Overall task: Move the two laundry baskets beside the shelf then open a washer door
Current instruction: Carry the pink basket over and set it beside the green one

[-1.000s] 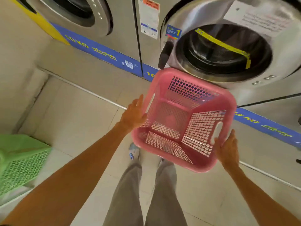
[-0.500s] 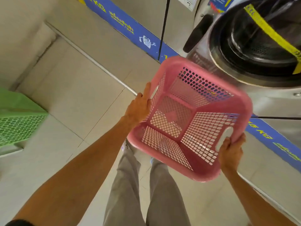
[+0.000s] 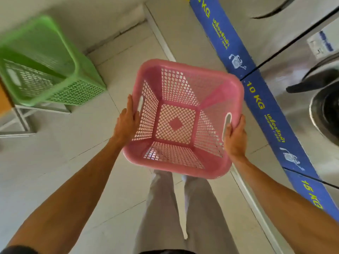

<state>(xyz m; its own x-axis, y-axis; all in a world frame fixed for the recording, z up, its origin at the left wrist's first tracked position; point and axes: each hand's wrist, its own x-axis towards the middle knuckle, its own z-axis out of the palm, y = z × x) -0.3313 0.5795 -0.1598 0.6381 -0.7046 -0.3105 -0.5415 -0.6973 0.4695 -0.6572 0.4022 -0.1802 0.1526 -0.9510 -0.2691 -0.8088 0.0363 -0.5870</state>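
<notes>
I hold an empty pink laundry basket (image 3: 233,92) in the air in front of me, above my legs. My left hand (image 3: 127,121) presses flat against its left wall by the handle slot. My right hand (image 3: 235,136) grips its right rim at the other handle slot. A green laundry basket (image 3: 73,70) stands on the floor at the upper left, beside a white shelf frame (image 3: 20,116). A washer door (image 3: 322,114) with a dark handle shows at the right edge.
A row of steel washers (image 3: 286,57) runs along the right, with a blue strip (image 3: 256,99) marked 10 KG at their base. A raised plinth edge (image 3: 245,191) borders the tiled floor (image 3: 73,153). A wall corner lies at the top left.
I have turned left with the pink basket: the washers have slid to the right edge and the green basket and shelf frame have come further into view at the upper left.
</notes>
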